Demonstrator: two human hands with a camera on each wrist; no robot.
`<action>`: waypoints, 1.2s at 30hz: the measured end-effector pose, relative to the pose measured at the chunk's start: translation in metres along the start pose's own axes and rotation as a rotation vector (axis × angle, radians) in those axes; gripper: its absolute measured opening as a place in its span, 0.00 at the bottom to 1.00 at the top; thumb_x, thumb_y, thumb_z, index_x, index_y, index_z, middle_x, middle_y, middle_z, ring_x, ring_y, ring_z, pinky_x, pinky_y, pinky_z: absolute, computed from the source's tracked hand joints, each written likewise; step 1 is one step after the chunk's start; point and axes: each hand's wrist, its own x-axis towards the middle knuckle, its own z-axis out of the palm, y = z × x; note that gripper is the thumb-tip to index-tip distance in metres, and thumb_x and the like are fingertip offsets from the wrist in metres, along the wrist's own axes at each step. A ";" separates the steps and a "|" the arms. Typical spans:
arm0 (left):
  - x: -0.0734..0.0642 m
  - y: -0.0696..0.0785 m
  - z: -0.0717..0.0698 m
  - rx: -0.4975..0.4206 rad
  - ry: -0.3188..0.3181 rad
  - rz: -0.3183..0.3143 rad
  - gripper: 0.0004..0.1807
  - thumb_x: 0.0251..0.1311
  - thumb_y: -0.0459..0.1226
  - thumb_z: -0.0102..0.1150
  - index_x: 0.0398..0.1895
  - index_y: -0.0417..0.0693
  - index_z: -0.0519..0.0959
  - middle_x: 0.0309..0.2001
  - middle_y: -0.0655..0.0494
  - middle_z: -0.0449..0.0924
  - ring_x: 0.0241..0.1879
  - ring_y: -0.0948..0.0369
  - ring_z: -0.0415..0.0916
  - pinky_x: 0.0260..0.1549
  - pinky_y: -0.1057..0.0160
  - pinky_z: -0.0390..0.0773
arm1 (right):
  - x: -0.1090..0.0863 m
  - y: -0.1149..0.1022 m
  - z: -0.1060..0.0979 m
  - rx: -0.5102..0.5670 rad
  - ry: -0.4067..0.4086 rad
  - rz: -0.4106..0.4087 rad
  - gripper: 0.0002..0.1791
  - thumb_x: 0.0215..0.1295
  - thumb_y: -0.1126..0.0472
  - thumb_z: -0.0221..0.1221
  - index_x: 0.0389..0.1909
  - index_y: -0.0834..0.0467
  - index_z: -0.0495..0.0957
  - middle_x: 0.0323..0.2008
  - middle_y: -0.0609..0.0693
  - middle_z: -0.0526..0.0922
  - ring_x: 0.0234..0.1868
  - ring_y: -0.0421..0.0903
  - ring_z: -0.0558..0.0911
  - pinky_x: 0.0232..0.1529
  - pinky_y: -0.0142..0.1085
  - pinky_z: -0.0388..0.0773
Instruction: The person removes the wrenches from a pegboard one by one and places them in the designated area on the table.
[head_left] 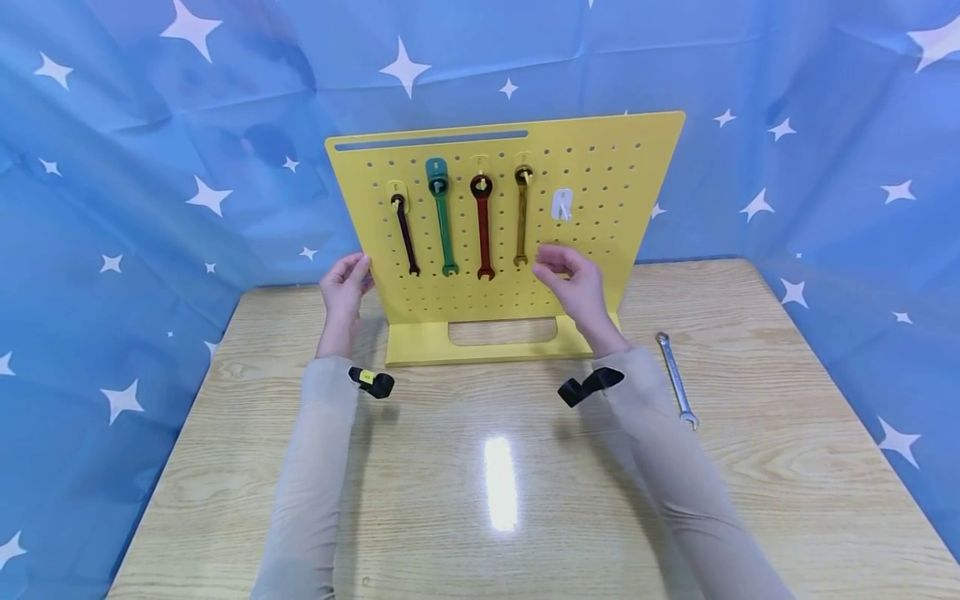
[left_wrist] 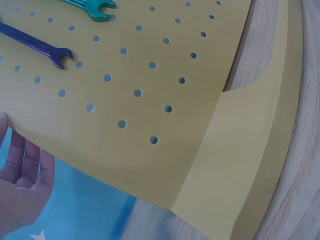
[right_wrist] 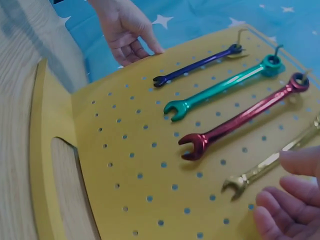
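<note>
A yellow pegboard (head_left: 450, 300) stands upright on its base, with a purple wrench (head_left: 406, 233), a green wrench (head_left: 444, 225), a red wrench (head_left: 483, 229) and a gold wrench (head_left: 522, 221) hanging from hooks in a row. At the board's left edge, my left hand (head_left: 346, 287) grips the rim, thumb in front and fingers behind. My right hand (head_left: 573, 283) is just right of the gold wrench's lower end, fingers bent loosely and holding nothing. In the right wrist view its fingertips overlap the gold wrench (right_wrist: 265, 165).
A white hook (head_left: 562, 204) without a wrench sits right of the gold one. On the wooden table (head_left: 435, 467), a silver wrench (head_left: 677, 379) lies beside my right forearm. Behind the board hangs a blue cloth (head_left: 480, 50) with white stars.
</note>
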 end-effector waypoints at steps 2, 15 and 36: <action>0.000 0.000 0.000 0.001 0.001 0.004 0.05 0.57 0.33 0.63 0.26 0.52 0.82 0.28 0.58 0.79 0.30 0.63 0.77 0.31 0.69 0.81 | 0.004 -0.002 0.004 0.008 0.013 0.001 0.18 0.60 0.65 0.62 0.50 0.67 0.76 0.46 0.62 0.80 0.38 0.37 0.76 0.42 0.27 0.74; -0.001 0.000 0.002 0.003 0.011 0.013 0.06 0.57 0.33 0.63 0.25 0.53 0.82 0.27 0.58 0.78 0.29 0.63 0.76 0.30 0.69 0.80 | 0.023 -0.010 0.029 0.033 0.161 -0.033 0.14 0.59 0.68 0.62 0.46 0.67 0.77 0.43 0.60 0.81 0.37 0.41 0.76 0.40 0.27 0.75; 0.000 0.000 0.002 0.011 0.018 0.006 0.07 0.58 0.32 0.62 0.25 0.53 0.82 0.27 0.58 0.80 0.29 0.64 0.76 0.29 0.70 0.80 | 0.038 -0.017 0.049 -0.177 0.383 -0.024 0.11 0.53 0.63 0.68 0.30 0.67 0.78 0.24 0.55 0.79 0.24 0.43 0.74 0.26 0.27 0.69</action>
